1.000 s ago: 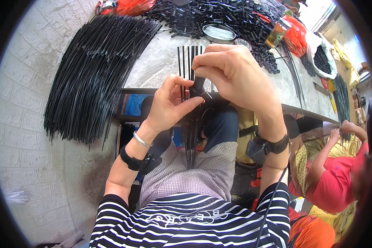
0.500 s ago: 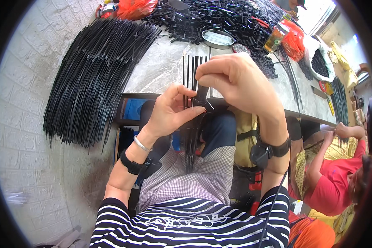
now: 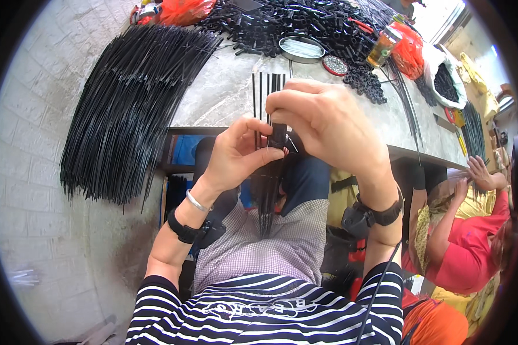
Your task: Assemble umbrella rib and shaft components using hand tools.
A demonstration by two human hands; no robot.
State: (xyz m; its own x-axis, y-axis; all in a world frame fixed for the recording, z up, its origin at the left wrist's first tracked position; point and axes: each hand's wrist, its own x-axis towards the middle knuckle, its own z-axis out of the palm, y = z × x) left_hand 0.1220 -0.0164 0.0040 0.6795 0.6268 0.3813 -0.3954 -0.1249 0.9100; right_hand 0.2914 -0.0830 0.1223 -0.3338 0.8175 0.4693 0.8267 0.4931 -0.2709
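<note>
My right hand (image 3: 322,123) grips a small black plastic hub (image 3: 278,137) at the table's near edge. Several thin black rods (image 3: 267,92) stick up from it over the table, and more hang below toward my lap (image 3: 266,201). My left hand (image 3: 239,152) pinches the thin rods just left of the hub, fingertips touching my right hand's fingers. Both wrists wear black straps, and the left also has a silver bangle.
A big fan of long black rods (image 3: 126,103) lies on the grey table (image 3: 224,98) to the left. Black plastic parts (image 3: 305,23), a round metal tin (image 3: 302,49), an amber bottle (image 3: 383,49) and orange bags are at the back. Another person in pink (image 3: 472,241) sits at right.
Both hands stay at the hub with small finger shifts; the left fingers have closed in tighter on the rods. The view has drifted slightly.
</note>
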